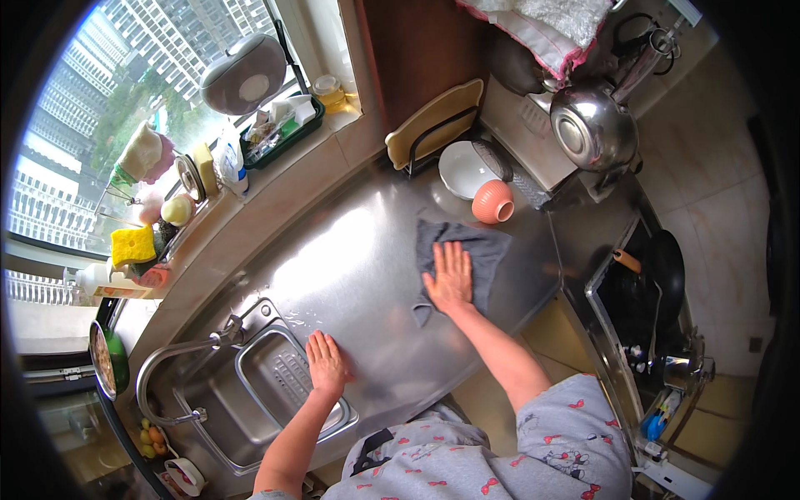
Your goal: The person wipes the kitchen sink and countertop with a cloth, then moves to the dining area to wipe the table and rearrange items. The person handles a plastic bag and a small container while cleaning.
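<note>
My right hand (451,275) lies flat on a grey cloth (490,250), palm down, fingers slightly spread. The cloth is spread on the stainless steel countertop (369,275), one corner folded over near my wrist. Just beyond it, a pink ribbed cup (493,201) lies on its side against a white bowl (465,169). My left hand (326,365) is beside the sink's right rim, palm down with nothing visible in it. Water drops (303,320) dot the steel near its fingertips. A drain basket (284,369) sits in the sink (219,400), left of that hand.
A curved faucet (150,369) arches over the sink. Along the window ledge stand a yellow sponge (133,245) and a dark green tray (284,134). Cutting boards (437,128) stand in a rack at the back. A metal pot (594,128) hangs right; a wok (665,275) is on the stove.
</note>
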Demonstrator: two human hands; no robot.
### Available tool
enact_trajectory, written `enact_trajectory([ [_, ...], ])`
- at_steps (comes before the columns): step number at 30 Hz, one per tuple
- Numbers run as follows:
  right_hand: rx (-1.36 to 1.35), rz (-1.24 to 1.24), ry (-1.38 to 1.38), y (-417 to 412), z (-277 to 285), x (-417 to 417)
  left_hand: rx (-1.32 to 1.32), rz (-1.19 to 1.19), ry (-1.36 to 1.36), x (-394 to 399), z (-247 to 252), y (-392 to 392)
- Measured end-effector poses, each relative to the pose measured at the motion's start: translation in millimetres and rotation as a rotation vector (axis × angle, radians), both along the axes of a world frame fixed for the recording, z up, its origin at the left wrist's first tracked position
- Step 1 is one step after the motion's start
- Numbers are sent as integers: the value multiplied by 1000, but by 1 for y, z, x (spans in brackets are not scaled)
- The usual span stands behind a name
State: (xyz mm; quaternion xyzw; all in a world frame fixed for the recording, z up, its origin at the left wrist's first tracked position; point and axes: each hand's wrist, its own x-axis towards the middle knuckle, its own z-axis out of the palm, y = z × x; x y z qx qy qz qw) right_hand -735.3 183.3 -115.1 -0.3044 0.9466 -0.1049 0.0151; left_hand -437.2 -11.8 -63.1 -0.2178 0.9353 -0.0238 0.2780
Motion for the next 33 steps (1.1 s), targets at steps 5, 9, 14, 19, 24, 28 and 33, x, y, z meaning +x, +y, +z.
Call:
enact_trajectory([
  [5,-93,310,-61,-42,9,3,4,1,-2,-1,6,-2],
  [9,-126,168,19,-75,3,-44,16,7,-1,2,3,-3],
  [14,-116,14,79,-141,-5,-76,57,27,-47,-5,9,-1],
  [19,-134,-59,41,-205,-10,-88,49,37,12,4,0,0],
  [24,-147,-73,103,-247,-13,-76,51,45,109,11,-9,2],
  [28,-79,379,-38,-268,-6,16,70,67,46,5,3,2],
  [33,-557,558,-140,-281,-12,66,70,61,21,0,7,0],
])
